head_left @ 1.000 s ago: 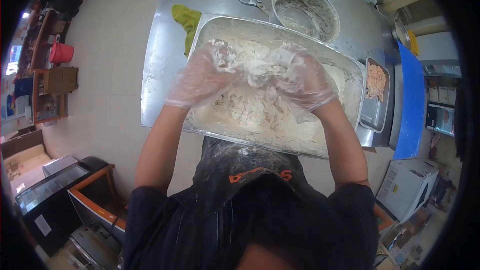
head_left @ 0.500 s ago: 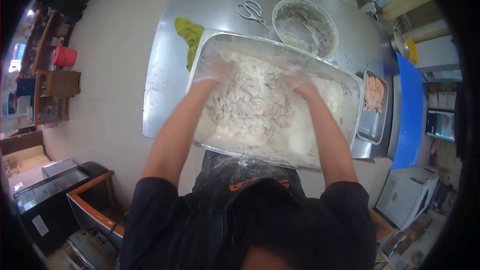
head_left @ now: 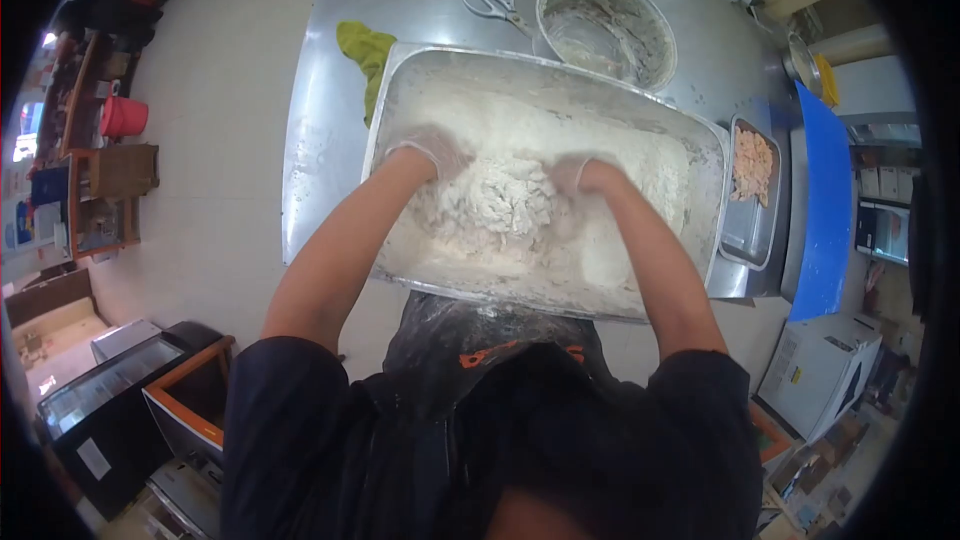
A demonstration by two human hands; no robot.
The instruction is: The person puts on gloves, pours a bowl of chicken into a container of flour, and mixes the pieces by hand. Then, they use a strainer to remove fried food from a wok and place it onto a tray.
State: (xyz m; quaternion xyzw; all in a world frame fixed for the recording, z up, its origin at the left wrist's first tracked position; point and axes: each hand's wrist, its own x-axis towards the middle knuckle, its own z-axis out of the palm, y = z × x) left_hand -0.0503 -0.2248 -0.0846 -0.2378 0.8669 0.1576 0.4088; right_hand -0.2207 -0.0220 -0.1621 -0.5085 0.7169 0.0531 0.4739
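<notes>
A large metal pan of white flour lies in front of me. At its middle rises a heap of flour-coated pieces; what they are under the coating I cannot make out. My left hand, in a clear plastic glove, presses against the heap's left side. On the opposite side, my right hand, gloved too, reaches down beside the heap. Motion blur and flour hide the fingers of both hands.
Behind the pan stand a smeared round metal bowl and scissors. A green cloth lies by the pan's left corner. To the right, a smaller metal tray holds pinkish-orange pieces, with a blue board beyond.
The coated pieces, spread across the pan before, are now gathered into a mound. Both hands have moved lower and inward, and bare flour shows behind the heap.
</notes>
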